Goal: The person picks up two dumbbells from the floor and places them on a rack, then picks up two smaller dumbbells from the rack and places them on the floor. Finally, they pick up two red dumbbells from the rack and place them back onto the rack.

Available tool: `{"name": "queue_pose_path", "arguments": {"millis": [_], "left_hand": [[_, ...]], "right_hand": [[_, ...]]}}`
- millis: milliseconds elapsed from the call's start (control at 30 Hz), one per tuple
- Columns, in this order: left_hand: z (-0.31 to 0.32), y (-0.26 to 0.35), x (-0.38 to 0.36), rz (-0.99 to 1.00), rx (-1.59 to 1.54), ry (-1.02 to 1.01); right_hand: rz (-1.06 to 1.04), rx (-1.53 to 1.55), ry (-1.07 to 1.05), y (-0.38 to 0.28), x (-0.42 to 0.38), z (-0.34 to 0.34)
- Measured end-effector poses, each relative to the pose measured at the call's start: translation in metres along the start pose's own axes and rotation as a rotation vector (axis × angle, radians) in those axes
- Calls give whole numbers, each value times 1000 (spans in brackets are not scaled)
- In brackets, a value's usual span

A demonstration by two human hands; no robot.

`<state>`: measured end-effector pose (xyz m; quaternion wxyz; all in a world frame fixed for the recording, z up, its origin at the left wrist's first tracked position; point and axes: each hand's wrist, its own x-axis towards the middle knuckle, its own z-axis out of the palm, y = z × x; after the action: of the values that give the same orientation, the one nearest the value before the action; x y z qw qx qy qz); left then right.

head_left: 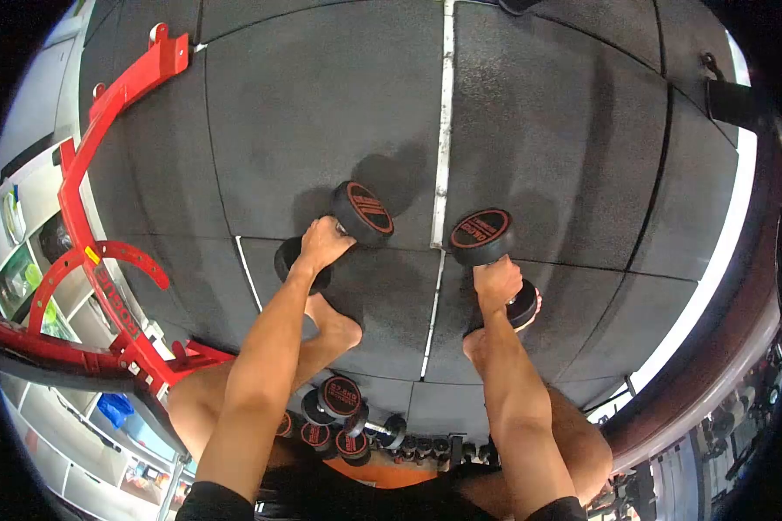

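My left hand point(325, 245) is wrapped round the handle of a black dumbbell point(362, 212) with red lettering on its end. The dumbbell's rear head shows behind my wrist. A second dumbbell point(481, 237) of the same kind is gripped in my right hand point(498, 281), its far head tilted so the red-marked face shows. Both dumbbells are over the dark rubber floor point(321, 104), one on each side of the pale floor strip, with shadows beyond them. My bare feet are partly hidden below the forearms.
A red metal frame point(82, 200) stands at the left, before white shelves point(35, 200) holding assorted items. More dumbbells point(341, 396) lie behind my legs at the bottom. A pale strip point(444, 130) runs along the floor. Dark equipment point(732, 106) stands at the upper right.
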<state>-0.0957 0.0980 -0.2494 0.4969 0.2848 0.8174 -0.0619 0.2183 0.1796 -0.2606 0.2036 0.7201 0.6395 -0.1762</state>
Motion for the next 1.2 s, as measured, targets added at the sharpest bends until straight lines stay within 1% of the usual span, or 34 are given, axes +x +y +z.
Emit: {"name": "queue_pose_path", "arguments": {"millis": [100,167,200,233,267,300,333,367,400,467,500,533,567,633,667,733,767,800,833,867,933,967,1000,1067,1100,1200], "left_hand": [[9,-2,-19,-55,-173,-115],[50,-36,-22,-15,-170,-41],[46,-22,-38,148,-398,55],[41,-6,-56,174,-550,62],[35,10,-73,203,-701,66],[31,19,-89,91,-778,-7],[25,28,-105,5,-783,-61],[20,37,-122,-82,-784,-114],[9,47,-139,-135,-714,-144],[24,25,-148,-257,-621,-279],[62,-8,-152,-341,-591,-409],[92,-28,-169,-321,-654,-312],[108,-39,-186,-302,-718,-216],[107,-40,-210,31,-893,-227],[106,-40,-222,195,-991,-249],[82,-17,-251,-57,-1288,-330],[78,-16,-257,-56,-1356,-321],[78,-18,-270,-66,-1419,-340],[74,-19,-275,-51,-1475,-363],[68,-15,-281,28,-1468,-318],[51,-7,-306,-66,-1536,-353],[41,-4,-316,-112,-1571,-359],[31,-2,-328,-117,-1592,-416],[12,6,-353,-109,-1583,-401],[2,10,-369,-113,-1575,-404],[-32,21,-410,-59,-1615,-407]], "right_hand": [[-9,-12,13,5,0,7],[-61,8,68,8,-3,10],[-3,24,98,2,-3,10],[16,57,29,1,-3,6],[13,45,41,0,-1,7],[15,26,46,2,-3,9],[22,31,43,3,-4,8],[25,39,40,0,-4,3],[21,54,42,-4,-5,-1],[9,93,43,-8,-1,-7],[9,110,38,-5,-2,-11],[10,110,-1,-1,3,-8],[7,132,-19,2,5,-8],[-6,165,-62,10,7,-8],[-40,234,-81,12,9,-8],[-86,363,-228,9,-7,-36],[-91,420,-308,11,-16,-48],[-64,384,-291,15,-36,-53],[-37,359,-253,19,-44,-47],[41,325,-307,31,-47,-29],[60,-76,-151,7,-96,-100],[-51,-73,16,21,-106,-82],[-160,-86,185,38,-115,-62],[-265,168,176,54,-134,-84],[-318,293,163,61,-144,-96],[-130,859,-469,50,-202,-164]]}}
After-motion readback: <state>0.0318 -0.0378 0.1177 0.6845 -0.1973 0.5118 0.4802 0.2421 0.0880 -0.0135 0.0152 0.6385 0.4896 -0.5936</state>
